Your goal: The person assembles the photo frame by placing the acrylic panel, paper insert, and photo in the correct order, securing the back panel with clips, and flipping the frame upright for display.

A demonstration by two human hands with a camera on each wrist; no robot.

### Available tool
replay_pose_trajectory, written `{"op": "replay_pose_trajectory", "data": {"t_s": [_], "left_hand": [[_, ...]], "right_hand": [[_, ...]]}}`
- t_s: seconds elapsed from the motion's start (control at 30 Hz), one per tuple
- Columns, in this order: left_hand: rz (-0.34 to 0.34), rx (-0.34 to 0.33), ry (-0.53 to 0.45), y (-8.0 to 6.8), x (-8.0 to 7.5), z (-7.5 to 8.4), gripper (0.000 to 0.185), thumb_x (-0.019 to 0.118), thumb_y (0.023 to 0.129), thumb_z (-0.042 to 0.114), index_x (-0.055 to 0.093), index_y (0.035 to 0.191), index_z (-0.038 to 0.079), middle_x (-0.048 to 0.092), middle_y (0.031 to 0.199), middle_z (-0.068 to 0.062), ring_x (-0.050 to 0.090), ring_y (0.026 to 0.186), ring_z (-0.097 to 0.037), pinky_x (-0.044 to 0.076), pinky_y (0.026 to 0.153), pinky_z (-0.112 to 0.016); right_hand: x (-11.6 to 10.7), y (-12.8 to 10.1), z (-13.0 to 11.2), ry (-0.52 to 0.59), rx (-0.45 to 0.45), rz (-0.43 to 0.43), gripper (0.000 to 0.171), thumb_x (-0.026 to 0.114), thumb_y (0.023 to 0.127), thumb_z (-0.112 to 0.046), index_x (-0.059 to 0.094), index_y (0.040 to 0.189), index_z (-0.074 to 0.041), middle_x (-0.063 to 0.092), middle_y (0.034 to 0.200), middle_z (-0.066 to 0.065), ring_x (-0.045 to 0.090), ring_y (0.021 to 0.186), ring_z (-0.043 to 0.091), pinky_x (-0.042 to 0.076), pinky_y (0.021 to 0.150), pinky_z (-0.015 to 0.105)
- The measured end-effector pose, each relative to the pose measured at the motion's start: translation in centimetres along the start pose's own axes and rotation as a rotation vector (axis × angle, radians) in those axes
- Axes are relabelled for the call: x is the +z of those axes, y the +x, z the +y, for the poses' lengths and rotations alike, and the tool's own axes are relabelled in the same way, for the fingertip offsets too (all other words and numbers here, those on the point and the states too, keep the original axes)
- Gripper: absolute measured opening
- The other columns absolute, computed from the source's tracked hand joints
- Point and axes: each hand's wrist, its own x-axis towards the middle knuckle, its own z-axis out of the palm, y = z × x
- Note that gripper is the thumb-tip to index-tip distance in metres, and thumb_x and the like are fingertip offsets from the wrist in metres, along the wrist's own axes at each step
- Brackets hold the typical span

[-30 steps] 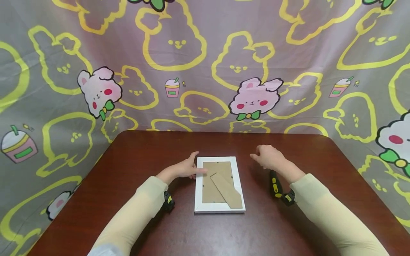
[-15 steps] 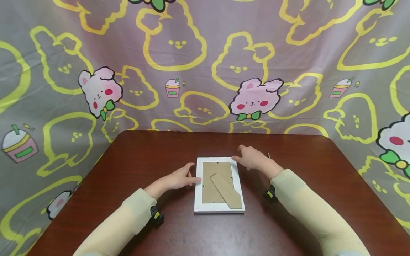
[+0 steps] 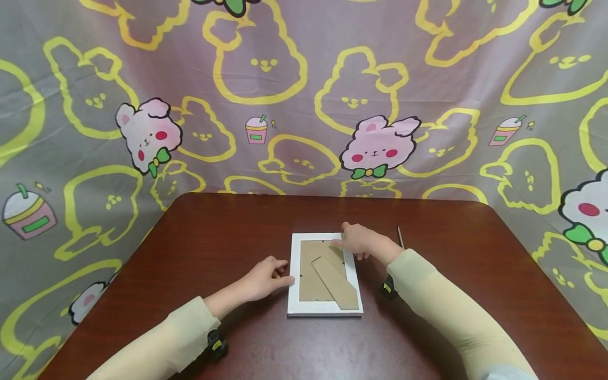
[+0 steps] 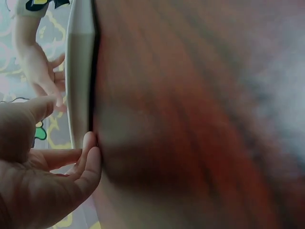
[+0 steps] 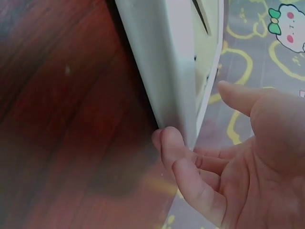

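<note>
A white picture frame [image 3: 294, 295] lies face down on the table, its brown backing board [image 3: 309, 285] and slanted stand leg [image 3: 334, 279] facing up. At its left side is my left hand [image 3: 258, 282], fingertips right at the frame's outer edge and thumb just over the rim. My right hand [image 3: 361, 240] is at the upper right corner, its thumb over the backing. In the right wrist view its bent fingers [image 5: 174, 148] meet the side of the frame near the tabletop, while the thumb stands apart from it. The left wrist view likewise has the left thumb raised off the frame.
Right of the frame, the thin shaft of a screwdriver [image 3: 400, 237] shows past the right forearm, its handle hidden. The dark red-brown table [image 3: 228, 227] ends at a patterned cloth [image 3: 294, 158] hung behind it.
My right hand has moved left from beside the screwdriver to the frame's upper right corner. My left hand has slid down along the left edge. The frame has hardly moved.
</note>
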Motion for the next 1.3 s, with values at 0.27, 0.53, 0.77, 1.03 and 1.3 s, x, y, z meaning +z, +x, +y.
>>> {"op": "replay_pose_trajectory", "data": {"t_s": [0.27, 0.53, 0.77, 1.03, 1.3], "left_hand": [[0.006, -0.004, -0.001, -0.5, 0.8, 0.6, 0.062, 0.072, 0.089, 0.03, 0.052, 0.131, -0.011, 0.051, 0.103, -0.01, 0.057, 0.088, -0.017, 0.047, 0.074, -0.032], [0.009, -0.034, -0.009, -0.9, 1.4, 1.1, 0.068, 0.074, 0.087, 0.031, 0.048, 0.133, -0.011, 0.048, 0.118, -0.015, 0.054, 0.102, -0.024, 0.045, 0.085, -0.041], [0.019, -0.001, 0.023, -1.0, 1.8, 0.9, 0.07, 0.076, 0.085, 0.032, 0.048, 0.133, -0.01, 0.048, 0.123, -0.018, 0.054, 0.105, -0.026, 0.045, 0.088, -0.043], [0.01, -0.016, -0.015, -1.0, 1.6, 1.1, 0.069, 0.078, 0.083, 0.028, 0.048, 0.133, -0.01, 0.047, 0.124, -0.02, 0.054, 0.107, -0.029, 0.044, 0.09, -0.044], [-0.002, -0.015, -0.09, -0.9, 1.6, 1.3, 0.067, 0.077, 0.083, 0.025, 0.048, 0.133, -0.008, 0.046, 0.128, -0.023, 0.054, 0.109, -0.033, 0.044, 0.091, -0.046]], "right_hand": [[0.8, 0.5, -0.3, -0.029, 0.004, 0.016, 0.064, 0.061, 0.096, -0.038, 0.039, 0.138, 0.005, 0.061, 0.093, 0.016, 0.06, 0.048, 0.021, 0.05, 0.046, 0.033], [0.9, 1.0, -0.2, 0.008, 0.022, -0.002, 0.049, 0.053, 0.102, -0.023, 0.039, 0.137, 0.007, 0.06, 0.079, 0.016, 0.061, 0.045, 0.02, 0.049, 0.043, 0.031], [1.1, 1.1, 0.0, 0.03, 0.0, 0.0, 0.036, 0.05, 0.103, -0.017, 0.044, 0.131, 0.006, 0.062, 0.099, 0.024, 0.062, 0.045, 0.02, 0.05, 0.043, 0.031], [1.3, 1.1, -0.1, 0.066, 0.028, -0.001, 0.037, 0.048, 0.104, -0.016, 0.041, 0.133, 0.005, 0.061, 0.095, 0.023, 0.062, 0.047, 0.022, 0.05, 0.044, 0.032], [1.3, 1.1, -0.1, 0.079, 0.044, -0.017, 0.04, 0.044, 0.105, -0.016, 0.035, 0.137, 0.005, 0.059, 0.106, 0.028, 0.063, 0.048, 0.023, 0.051, 0.045, 0.032]]}}
